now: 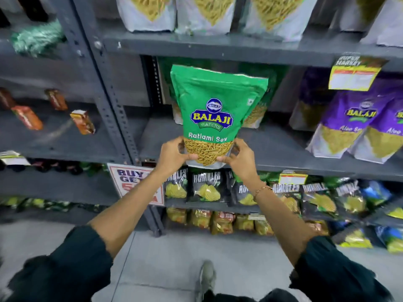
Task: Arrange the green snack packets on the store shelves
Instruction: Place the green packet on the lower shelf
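At the middle shelf point(272, 147), one green packet point(216, 110) is held upright by left hand point(174, 152) and right hand point(238, 156); apparently more green packets point(255, 114) are already placed behind; seating remains.

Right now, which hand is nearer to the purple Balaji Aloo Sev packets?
Right. The right hand grips the green Ratlami Sev packet on the side facing the purple Aloo Sev packets; the left hand holds the far side.

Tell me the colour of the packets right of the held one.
Purple packets, clear window below; head view.
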